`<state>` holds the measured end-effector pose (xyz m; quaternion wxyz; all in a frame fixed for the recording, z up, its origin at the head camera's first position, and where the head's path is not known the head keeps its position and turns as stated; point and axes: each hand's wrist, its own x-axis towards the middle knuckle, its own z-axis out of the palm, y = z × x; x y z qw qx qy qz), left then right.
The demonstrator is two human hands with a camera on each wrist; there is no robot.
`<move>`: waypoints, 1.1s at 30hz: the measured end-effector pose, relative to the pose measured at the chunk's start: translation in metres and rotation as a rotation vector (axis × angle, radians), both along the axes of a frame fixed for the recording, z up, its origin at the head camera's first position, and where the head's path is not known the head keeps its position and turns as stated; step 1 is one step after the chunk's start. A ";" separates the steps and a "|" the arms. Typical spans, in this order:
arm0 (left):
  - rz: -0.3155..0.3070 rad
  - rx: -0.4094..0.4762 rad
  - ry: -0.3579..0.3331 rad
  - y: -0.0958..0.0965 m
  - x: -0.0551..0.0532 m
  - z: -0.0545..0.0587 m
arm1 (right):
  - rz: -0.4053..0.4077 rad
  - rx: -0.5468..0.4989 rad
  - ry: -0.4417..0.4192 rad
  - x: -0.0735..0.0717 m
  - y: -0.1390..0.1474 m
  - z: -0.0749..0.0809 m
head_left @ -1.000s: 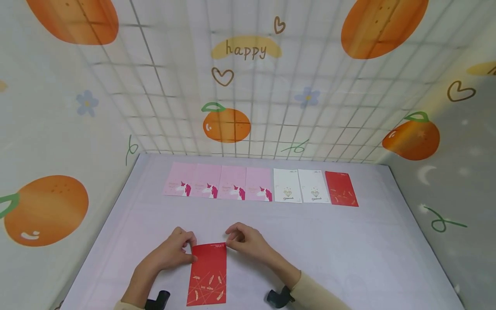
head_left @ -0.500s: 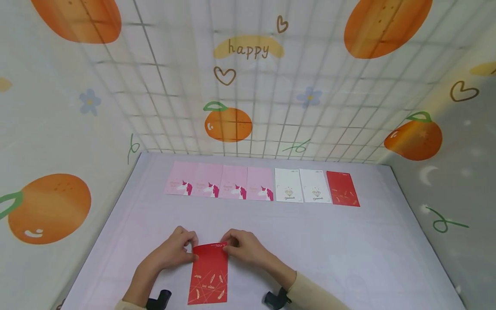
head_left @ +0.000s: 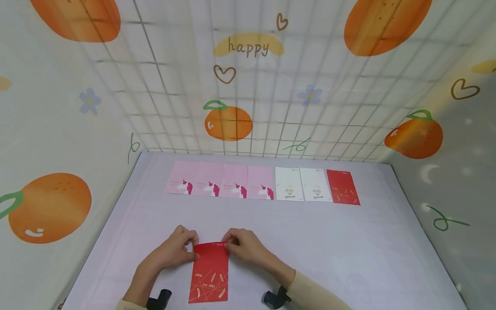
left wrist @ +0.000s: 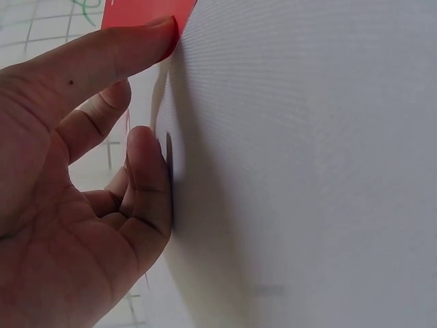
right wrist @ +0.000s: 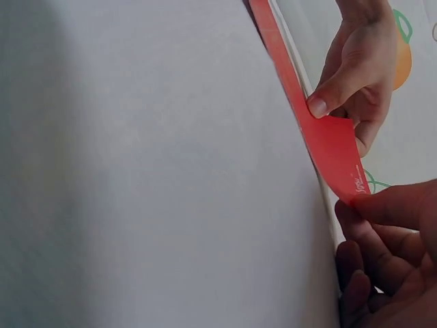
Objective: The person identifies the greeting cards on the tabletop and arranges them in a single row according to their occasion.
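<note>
Between the two hands, near the front of the table, is a red card (head_left: 209, 273) with gold feather prints and thin gold lines. My left hand (head_left: 175, 249) pinches its upper left edge, the thumb lying on the printed face. At the upper right corner my right hand (head_left: 248, 247) pinches the card between thumb and fingers. The right wrist view shows the top end of the red card (right wrist: 334, 154) lifted and bent off the table. In the left wrist view the left thumb presses on a red corner (left wrist: 140, 14) of it.
A row of cards lies along the back of the white table (head_left: 310, 254): several pink unicorn cards (head_left: 234, 181), two white diamond cards (head_left: 289, 184) and a red card (head_left: 343, 187) at the right end. Behind it stands a wire grid (head_left: 267, 107) covered by printed cloth.
My right hand has moved slightly left and taken hold of the card's upper right corner. The left hand keeps its grip on the left edge. The row at the back stays put.
</note>
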<state>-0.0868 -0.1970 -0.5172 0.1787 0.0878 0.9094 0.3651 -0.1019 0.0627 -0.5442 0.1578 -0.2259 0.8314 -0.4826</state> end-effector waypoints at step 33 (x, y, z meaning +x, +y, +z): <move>-0.014 0.473 -0.239 0.003 -0.005 -0.006 | -0.116 -0.120 -0.043 -0.010 0.024 0.007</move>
